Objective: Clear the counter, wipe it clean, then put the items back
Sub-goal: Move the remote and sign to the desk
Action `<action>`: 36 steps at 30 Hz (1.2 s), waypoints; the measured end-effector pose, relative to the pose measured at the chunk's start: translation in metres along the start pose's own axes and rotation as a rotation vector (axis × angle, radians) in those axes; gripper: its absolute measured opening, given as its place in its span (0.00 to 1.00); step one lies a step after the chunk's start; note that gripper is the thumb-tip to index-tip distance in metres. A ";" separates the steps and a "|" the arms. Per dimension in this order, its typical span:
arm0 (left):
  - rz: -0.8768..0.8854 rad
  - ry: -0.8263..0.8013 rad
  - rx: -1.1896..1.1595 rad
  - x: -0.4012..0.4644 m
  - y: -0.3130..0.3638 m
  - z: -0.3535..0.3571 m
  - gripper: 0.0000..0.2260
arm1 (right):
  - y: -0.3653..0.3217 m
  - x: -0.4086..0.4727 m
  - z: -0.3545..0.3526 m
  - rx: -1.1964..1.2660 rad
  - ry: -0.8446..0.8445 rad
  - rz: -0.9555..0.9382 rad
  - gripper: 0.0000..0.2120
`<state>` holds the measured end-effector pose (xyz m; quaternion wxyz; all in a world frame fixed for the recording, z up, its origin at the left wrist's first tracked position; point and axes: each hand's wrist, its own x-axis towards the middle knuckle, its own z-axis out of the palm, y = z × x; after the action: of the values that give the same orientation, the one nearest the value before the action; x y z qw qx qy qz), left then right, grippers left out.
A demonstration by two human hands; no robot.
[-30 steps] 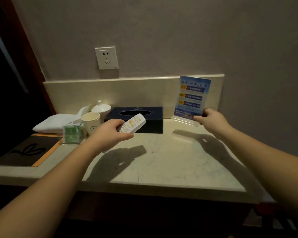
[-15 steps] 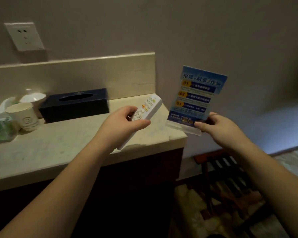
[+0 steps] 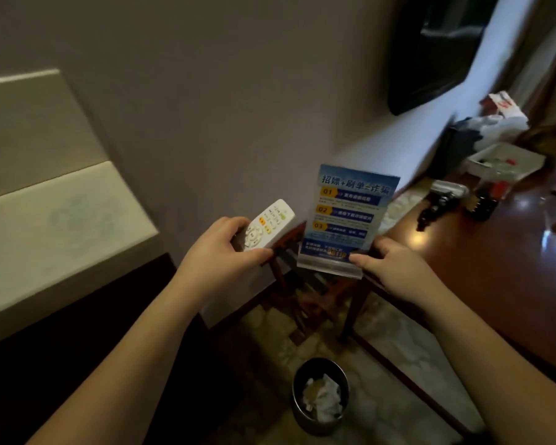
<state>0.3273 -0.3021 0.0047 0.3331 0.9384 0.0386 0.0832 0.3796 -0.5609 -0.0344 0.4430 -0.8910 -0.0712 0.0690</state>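
My left hand (image 3: 220, 252) grips a white remote control (image 3: 268, 225) with orange and white buttons, held in the air past the counter's right end. My right hand (image 3: 390, 268) pinches the clear base of a blue acrylic sign stand (image 3: 347, 218) printed with numbered lines, held upright beside the remote. Both are off the pale marble counter (image 3: 52, 220), whose right end shows at the left of the view. The counter's other items are out of view.
A glossy dark wooden desk (image 3: 495, 252) at the right carries several small items and a white tray (image 3: 504, 162). A wooden rack (image 3: 302, 293) stands below my hands. A dark waste bin (image 3: 320, 396) with crumpled paper sits on the floor. A dark screen (image 3: 430, 49) hangs on the wall.
I have turned right, away from the counter toward the wooden desk. Both hands carried the remote and the sign stand off the counter and past its right end.
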 end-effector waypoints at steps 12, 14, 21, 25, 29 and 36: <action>0.107 -0.250 0.043 0.047 0.149 0.202 0.27 | 0.202 -0.025 -0.162 -0.020 0.042 0.264 0.16; 0.133 -0.275 0.070 0.055 0.169 0.230 0.29 | 0.229 -0.027 -0.183 -0.008 0.055 0.321 0.17; 0.265 -0.371 0.154 0.089 0.231 0.299 0.31 | 0.300 -0.041 -0.245 0.082 0.141 0.394 0.15; 0.340 -0.426 0.204 0.112 0.254 0.329 0.29 | 0.324 -0.044 -0.267 0.125 0.215 0.427 0.14; 0.404 -0.471 0.249 0.140 0.268 0.361 0.29 | 0.344 -0.038 -0.284 0.084 0.271 0.453 0.14; 0.499 -0.554 0.313 0.214 0.284 0.429 0.26 | 0.379 0.006 -0.310 0.081 0.322 0.517 0.12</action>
<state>0.6202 -0.7605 -0.1164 0.1534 0.9453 -0.2696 -0.1013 0.4678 -1.0277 -0.1525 0.4517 -0.8606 0.2316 0.0403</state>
